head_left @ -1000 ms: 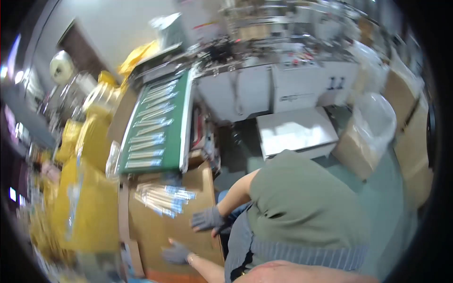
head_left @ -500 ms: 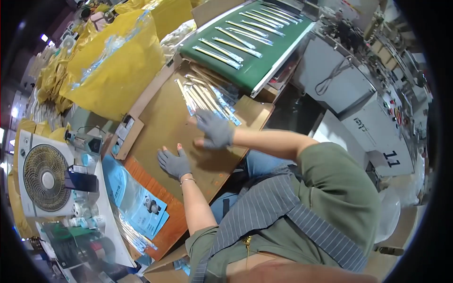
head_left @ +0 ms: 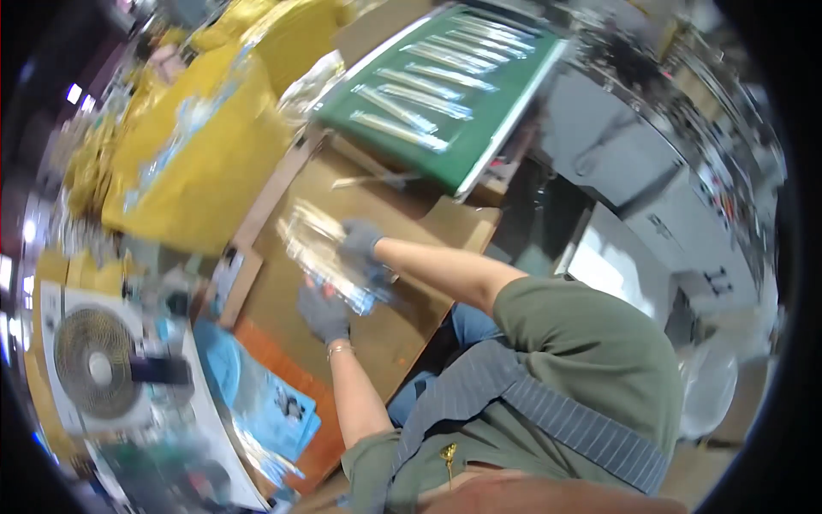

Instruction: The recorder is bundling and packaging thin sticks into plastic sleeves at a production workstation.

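Observation:
A loose bunch of wrapped chopsticks, pale wood in clear and blue sleeves, is between my two hands over the brown board. My gloved right hand is closed against the right side of the bunch, its fingers partly hidden. By the bunch's lower left side is my gloved left hand; its fingertips come close to the sleeves, but blur hides whether they grip. More wrapped chopsticks lie spaced out on the green conveyor belt at the far end.
Large yellow bags stand at the far left. A fan and blue printed plastic bags are at the left, beside more wrapped sticks. A low cardboard edge borders the board. Grey cabinets stand on the right.
The bunch of wrapped chopsticks has come from the belt's end toward me and to the left, along with my right hand. My left hand has turned in toward it.

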A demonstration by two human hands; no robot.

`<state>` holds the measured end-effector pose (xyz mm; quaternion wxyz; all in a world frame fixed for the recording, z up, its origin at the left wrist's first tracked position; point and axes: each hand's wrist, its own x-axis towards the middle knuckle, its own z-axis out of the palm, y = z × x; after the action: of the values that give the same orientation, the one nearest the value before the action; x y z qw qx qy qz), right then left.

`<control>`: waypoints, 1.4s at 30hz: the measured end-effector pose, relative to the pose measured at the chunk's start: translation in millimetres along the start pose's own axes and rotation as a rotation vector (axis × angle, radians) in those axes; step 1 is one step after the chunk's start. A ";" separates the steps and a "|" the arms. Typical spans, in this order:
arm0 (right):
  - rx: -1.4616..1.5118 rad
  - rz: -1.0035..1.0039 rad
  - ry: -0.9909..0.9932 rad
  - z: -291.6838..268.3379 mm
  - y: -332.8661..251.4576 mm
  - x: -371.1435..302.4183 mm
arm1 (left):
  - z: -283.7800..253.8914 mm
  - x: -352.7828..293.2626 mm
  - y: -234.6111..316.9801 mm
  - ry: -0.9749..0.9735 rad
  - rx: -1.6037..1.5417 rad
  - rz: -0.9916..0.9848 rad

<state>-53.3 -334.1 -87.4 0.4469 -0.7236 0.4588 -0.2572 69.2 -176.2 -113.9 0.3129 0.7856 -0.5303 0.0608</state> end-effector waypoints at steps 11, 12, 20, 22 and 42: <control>-0.299 -0.735 0.143 -74.2 87.2 -115.8 | 9.9 -2.5 -19.6 -0.024 0.035 0.002; -0.265 -0.702 0.166 -75.0 92.7 -127.5 | 9.4 0.0 -11.8 -0.030 -0.009 0.012; -0.343 -0.729 0.162 -72.6 87.3 -139.0 | 0.3 0.1 -6.4 -0.068 0.058 -0.038; -0.326 -0.728 0.163 -70.9 86.7 -138.9 | -2.2 -2.1 -6.0 -0.063 0.047 -0.040; -0.397 -0.684 0.114 -72.5 85.0 -141.0 | 7.4 -4.0 -9.9 -0.010 0.165 -0.066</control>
<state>-209.9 -253.1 -123.2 0.1609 -0.8915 0.2562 -0.3371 74.4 -174.8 -125.8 0.2461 0.8260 -0.4990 0.0900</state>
